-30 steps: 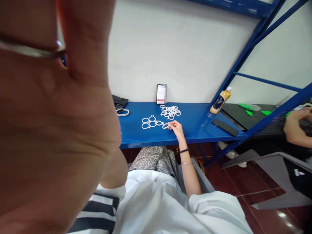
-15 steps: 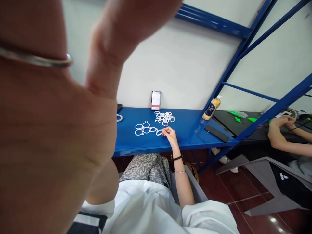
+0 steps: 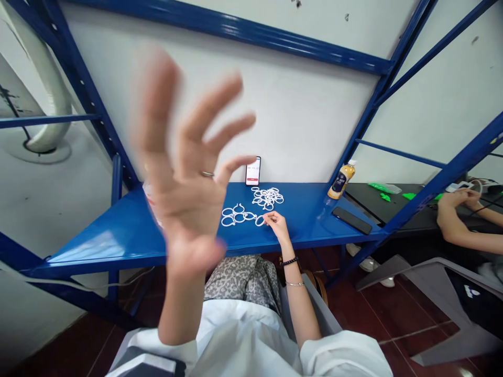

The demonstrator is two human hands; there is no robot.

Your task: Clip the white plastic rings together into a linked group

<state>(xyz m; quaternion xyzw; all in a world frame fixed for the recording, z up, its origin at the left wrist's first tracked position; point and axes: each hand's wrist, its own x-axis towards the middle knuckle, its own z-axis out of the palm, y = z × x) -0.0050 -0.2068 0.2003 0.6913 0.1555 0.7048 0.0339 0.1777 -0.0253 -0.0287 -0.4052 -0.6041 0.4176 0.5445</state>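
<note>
My left hand [image 3: 184,178] is raised in the air in front of me, blurred, fingers spread wide, holding nothing; a ring sits on one finger. My right hand [image 3: 277,223] rests on the blue shelf [image 3: 118,235], its fingertips pinching the end ring of a chain of white plastic rings [image 3: 239,215] that lies flat. A loose pile of white rings [image 3: 268,197] lies just behind that chain. A phone [image 3: 253,171] stands upright against the white wall behind the pile, screen lit.
A yellow drink bottle [image 3: 340,181] stands at the shelf's right end beside a dark phone [image 3: 351,220] lying flat. Blue rack posts cross on both sides. Another person's arms [image 3: 458,222] work at a dark table with green parts [image 3: 387,191] at far right. A grey chair [image 3: 440,293] stands on red tiles.
My left hand has drawn away from the camera and now hangs open in the air. The view has widened and tilted up. My right hand stays at the ring chain.
</note>
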